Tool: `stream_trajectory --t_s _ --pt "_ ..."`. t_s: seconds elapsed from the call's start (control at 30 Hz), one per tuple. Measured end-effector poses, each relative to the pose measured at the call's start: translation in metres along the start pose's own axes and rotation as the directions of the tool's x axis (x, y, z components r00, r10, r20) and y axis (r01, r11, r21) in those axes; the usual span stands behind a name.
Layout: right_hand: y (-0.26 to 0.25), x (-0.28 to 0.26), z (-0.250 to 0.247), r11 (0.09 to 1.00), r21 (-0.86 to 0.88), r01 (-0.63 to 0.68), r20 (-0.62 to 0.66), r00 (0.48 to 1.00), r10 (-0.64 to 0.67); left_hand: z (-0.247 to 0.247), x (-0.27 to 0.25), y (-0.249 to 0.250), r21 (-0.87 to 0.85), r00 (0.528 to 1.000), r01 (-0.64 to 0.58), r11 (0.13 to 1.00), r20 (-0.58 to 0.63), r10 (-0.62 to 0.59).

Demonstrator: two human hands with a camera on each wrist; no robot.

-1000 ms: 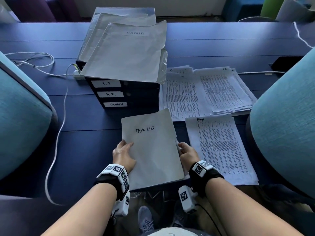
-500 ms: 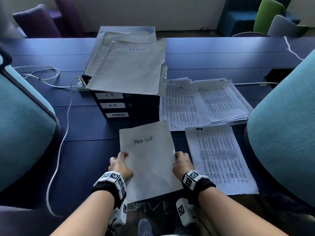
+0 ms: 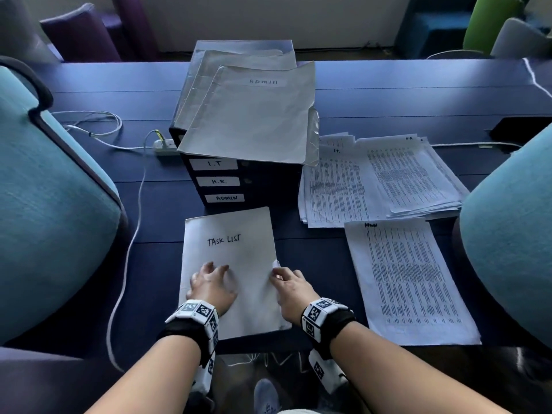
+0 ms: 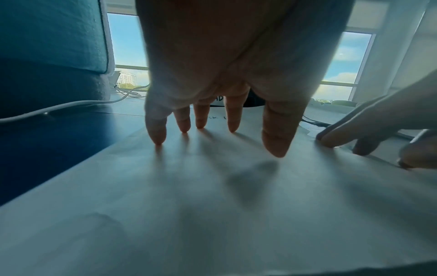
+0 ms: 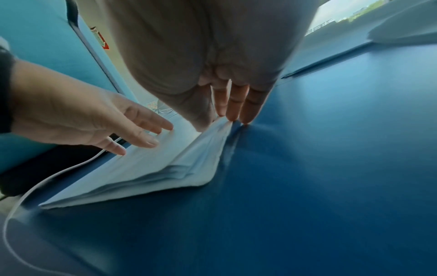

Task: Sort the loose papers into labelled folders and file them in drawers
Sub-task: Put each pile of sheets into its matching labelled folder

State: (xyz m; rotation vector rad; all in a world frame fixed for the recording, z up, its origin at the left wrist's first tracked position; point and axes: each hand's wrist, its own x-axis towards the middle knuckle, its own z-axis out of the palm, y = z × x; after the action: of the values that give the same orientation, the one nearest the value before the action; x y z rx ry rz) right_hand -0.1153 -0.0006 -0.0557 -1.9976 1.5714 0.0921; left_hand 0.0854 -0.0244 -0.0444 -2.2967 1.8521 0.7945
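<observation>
A grey folder marked TASK LIST [image 3: 236, 234] lies flat on the blue table, in front of a black drawer unit [image 3: 268, 186] labelled I.T, H.R. and ADMIN. My left hand [image 3: 212, 282] rests on the cover with fingers spread, its fingertips [image 4: 201, 127] pressing down. My right hand [image 3: 288, 282] is at the folder's right edge, where thumb and fingers pinch and lift the edge [image 5: 212, 134]. More grey folders, the top one marked ADMIN [image 3: 254, 115], lie on the drawer unit. Loose printed papers [image 3: 382, 180] sit to the right, with a separate pile [image 3: 409, 279] nearer me.
Teal chairs stand close on the left [image 3: 53, 204] and right [image 3: 513, 219]. A white cable [image 3: 131, 234] runs from a power strip [image 3: 165, 144] down over the table's near edge. A black object [image 3: 519, 130] lies at the far right.
The folder, held at both sides before, now lies flat. My left hand has moved from its left edge onto the cover. My right hand stays at the right edge and lifts it.
</observation>
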Motion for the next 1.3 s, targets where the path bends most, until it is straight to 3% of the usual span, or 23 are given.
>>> stream_trajectory --t_s 0.2,0.4,0.97,1.17,1.3 --pt "-0.029 0.017 0.003 0.996 0.052 0.073 0.051 0.996 -0.076 -0.007 0.020 -0.027 0.108 0.998 0.013 0.994 0.055 -0.019" --pt "-0.048 0.024 0.008 0.985 -0.059 0.162 0.077 0.985 -0.157 -0.016 0.038 -0.049 0.116 0.998 0.030 0.993 0.056 -0.036" --pt "-0.046 0.028 -0.003 0.996 0.010 0.089 0.076 0.993 -0.090 -0.028 0.034 -0.024 0.041 0.999 -0.003 0.999 0.049 0.001" --pt "-0.026 0.019 -0.031 0.997 0.078 0.015 -0.037 0.999 -0.013 -0.041 0.029 0.008 -0.081 0.997 -0.072 0.994 0.030 0.074" --pt "-0.010 0.013 -0.061 0.977 0.199 0.071 -0.297 0.955 -0.009 -0.064 0.030 0.033 -0.241 0.983 -0.158 0.958 -0.134 0.129"
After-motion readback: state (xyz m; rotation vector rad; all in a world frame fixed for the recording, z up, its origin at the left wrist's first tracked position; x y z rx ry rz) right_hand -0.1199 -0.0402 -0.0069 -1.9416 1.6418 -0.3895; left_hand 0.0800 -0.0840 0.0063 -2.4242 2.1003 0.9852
